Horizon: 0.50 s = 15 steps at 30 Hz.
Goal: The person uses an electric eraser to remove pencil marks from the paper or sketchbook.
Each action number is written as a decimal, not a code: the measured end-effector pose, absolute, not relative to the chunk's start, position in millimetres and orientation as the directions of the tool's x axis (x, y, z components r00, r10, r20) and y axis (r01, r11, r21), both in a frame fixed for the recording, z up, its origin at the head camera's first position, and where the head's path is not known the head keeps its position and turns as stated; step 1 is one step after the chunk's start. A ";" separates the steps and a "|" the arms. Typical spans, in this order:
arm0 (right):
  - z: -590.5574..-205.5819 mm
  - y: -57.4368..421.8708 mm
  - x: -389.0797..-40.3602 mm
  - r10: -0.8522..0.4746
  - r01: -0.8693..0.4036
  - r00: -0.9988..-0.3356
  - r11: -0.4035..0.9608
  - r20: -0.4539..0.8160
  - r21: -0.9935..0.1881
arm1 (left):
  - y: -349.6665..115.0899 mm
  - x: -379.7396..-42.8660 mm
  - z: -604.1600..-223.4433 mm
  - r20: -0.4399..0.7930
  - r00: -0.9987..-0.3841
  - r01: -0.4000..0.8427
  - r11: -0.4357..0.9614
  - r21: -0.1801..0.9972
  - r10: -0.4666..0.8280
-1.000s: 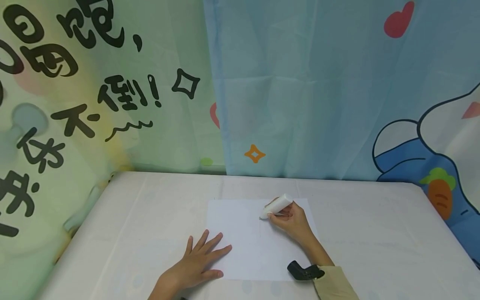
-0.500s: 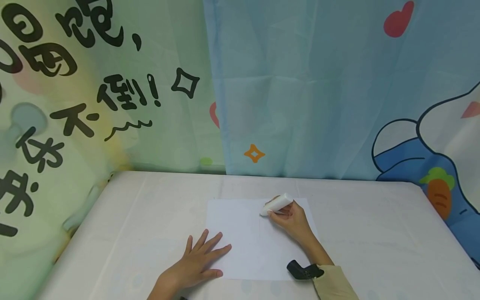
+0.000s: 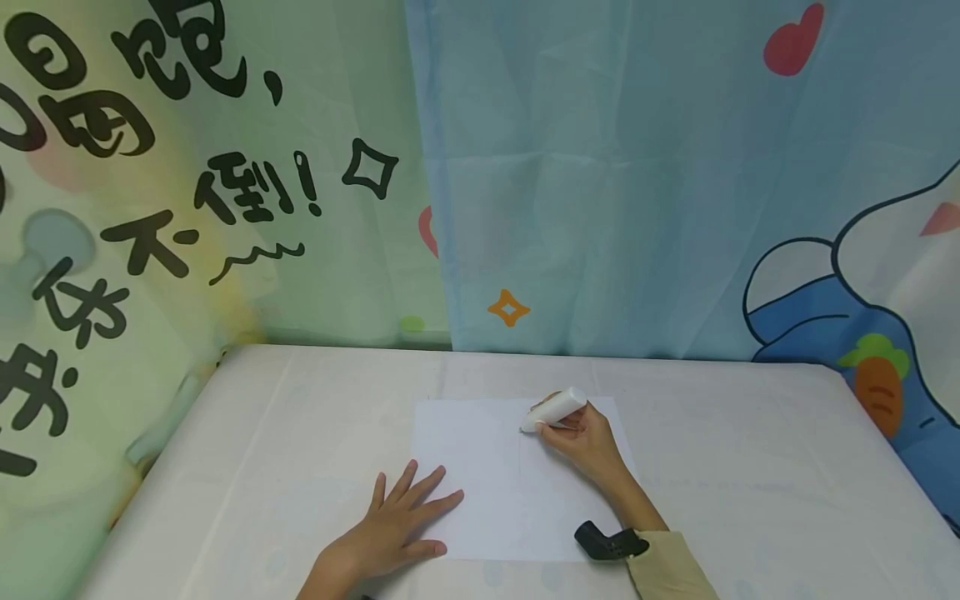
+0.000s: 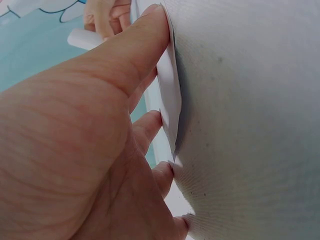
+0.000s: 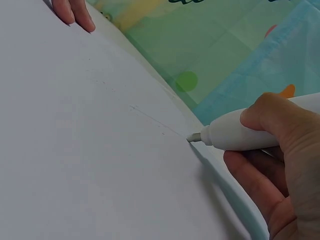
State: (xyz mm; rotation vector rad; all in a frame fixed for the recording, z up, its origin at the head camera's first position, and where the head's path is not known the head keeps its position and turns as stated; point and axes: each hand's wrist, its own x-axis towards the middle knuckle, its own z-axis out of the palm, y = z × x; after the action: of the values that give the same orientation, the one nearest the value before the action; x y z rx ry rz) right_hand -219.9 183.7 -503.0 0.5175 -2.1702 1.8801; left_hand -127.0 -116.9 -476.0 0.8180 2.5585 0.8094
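A white sheet of paper point(image 3: 487, 500) lies on the table. My right hand point(image 3: 588, 446) grips a thick white pen-shaped tool point(image 3: 555, 409), thumb and fingers wrapped around its body. In the right wrist view the tool point(image 5: 240, 131) is tilted, its short grey tip right at the paper's surface. A thin faint line point(image 5: 157, 121) runs up to that tip, with small specks beside it. Spread fingers of my left hand point(image 3: 390, 525) rest on the paper's near left corner. The left wrist view shows the thumb point(image 4: 135, 50) at the sheet's slightly lifted edge point(image 4: 170, 95).
A white cloth covers the table point(image 3: 750, 467). Behind and to the left hang printed curtains point(image 3: 637, 208) with dark lettering. A black strap piece point(image 3: 611, 543) sits on the right wrist by a beige sleeve point(image 3: 667, 567).
The tool's tip has shifted very slightly toward the paper's far edge. My left hand stays in place, and the sheet has not moved.
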 end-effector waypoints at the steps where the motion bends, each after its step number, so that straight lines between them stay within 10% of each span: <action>1: -502.9 183.7 -219.6 -0.118 -0.402 -0.913 0.117 0.390 -0.908 | -116.8 -126.9 -476.0 -0.137 -0.779 0.422 0.673 0.607 0.612; 15: -502.0 184.0 -218.1 -0.136 -0.419 -0.905 0.126 0.402 -0.899 | -117.7 -126.7 -477.8 -0.122 -0.780 0.435 0.672 0.600 0.614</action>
State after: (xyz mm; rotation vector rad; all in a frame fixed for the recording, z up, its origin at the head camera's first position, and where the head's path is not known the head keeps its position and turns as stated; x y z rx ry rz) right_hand -218.1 184.0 -502.0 0.5486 -2.1792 1.8617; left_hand -126.7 -117.7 -477.8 0.8330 2.5740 0.8049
